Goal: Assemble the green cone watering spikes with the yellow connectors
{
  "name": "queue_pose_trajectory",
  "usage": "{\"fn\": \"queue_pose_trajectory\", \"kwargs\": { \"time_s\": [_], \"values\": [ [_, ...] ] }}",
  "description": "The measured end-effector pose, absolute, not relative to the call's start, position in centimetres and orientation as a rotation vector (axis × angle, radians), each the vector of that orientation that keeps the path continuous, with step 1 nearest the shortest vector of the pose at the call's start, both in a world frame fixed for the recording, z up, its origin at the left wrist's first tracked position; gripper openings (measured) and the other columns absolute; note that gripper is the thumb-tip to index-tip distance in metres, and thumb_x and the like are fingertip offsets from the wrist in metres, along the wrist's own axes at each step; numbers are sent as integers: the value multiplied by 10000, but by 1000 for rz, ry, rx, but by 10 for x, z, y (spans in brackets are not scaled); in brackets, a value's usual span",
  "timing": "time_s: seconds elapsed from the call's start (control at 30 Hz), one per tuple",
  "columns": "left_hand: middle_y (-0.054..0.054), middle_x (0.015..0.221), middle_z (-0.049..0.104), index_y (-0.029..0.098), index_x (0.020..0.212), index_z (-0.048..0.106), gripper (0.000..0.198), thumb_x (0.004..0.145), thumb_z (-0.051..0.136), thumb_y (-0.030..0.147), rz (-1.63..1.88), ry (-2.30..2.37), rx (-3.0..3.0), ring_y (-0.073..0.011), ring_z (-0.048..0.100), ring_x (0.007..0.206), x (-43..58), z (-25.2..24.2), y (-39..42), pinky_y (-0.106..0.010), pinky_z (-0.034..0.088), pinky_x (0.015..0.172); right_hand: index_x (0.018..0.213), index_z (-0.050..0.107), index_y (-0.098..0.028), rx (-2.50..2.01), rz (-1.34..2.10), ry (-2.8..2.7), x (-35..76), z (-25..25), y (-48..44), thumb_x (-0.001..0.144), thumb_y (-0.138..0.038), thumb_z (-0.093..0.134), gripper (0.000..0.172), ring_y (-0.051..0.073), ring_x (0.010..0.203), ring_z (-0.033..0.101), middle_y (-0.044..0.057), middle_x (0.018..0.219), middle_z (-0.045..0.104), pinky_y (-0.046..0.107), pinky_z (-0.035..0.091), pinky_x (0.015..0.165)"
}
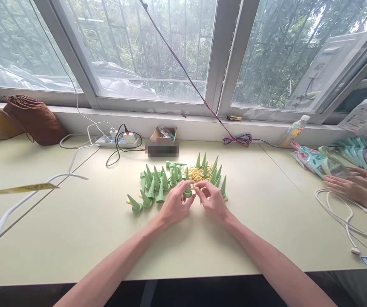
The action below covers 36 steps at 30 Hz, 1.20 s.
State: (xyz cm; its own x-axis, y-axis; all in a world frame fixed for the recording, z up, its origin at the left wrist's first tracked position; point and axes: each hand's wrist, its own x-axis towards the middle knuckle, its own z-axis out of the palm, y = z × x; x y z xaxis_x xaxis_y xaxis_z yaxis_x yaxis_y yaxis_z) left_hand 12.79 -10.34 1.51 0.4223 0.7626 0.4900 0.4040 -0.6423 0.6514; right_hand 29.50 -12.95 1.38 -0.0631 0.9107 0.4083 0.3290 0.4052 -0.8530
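Brown drawstring pouch [35,121], white power strip [112,143], bottle [292,133], bundled wires [241,140].

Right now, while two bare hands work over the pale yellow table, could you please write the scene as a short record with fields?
Left hand: the bare left hand holds a pale green plastic cone
Right hand: the bare right hand pinches a small pale yellow piece near that cone
Beyond the hands: more green cones, to both sides of a heap of small yellow pieces
Table back: white power strip, small open cardboard box
Far right: another person's hands, near pastel plastic items
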Motion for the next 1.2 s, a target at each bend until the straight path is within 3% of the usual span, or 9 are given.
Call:
{"fn": "queue_pose_trajectory", "kwargs": {
  "time_s": [0.27, 0.5, 0.93, 1.2],
  "values": [
    [-41, 1104, 627, 228, 1198, 525, 329, 874, 576, 204, 1067, 965, 2262, -52, 457, 560, 127, 17, -106, -200, 475, 526, 874, 607, -180, -1145, 726, -1603, 295, 14, -128, 976, -416, 479, 288, 121, 563, 530, 23, 751, 597, 246, 453, 517],
    [-63, 1119, 624, 213, 1188, 530, 293, 896, 544, 217, 1100, 986, 2243, -63, 478, 588, 128, 18, -105, -208, 481, 530, 1004, 586, -182, -1130, 697, -1608, 295, 13, -129, 947, -378, 536, 209, 108, 562, 544, 31, 859, 614, 243, 447, 503],
    [-44, 1087, 628, 225, 1180, 533, 305, 878, 558, 195, 1083, 981, 2259, -59, 477, 579, 128, 18, -106, -196, 489, 527, 880, 594, -185, -1149, 726, -1614, 294, 15, -129, 979, -400, 474, 266, 125, 566, 534, 24, 757, 596, 252, 454, 518],
    [-57, 1104, 623, 219, 1177, 537, 290, 888, 552, 212, 1089, 977, 2252, -59, 477, 569, 129, 17, -105, -203, 485, 517, 976, 595, -182, -1132, 689, -1643, 293, 15, -130, 950, -394, 521, 226, 120, 584, 555, 45, 875, 623, 241, 433, 491]
  ]
}}
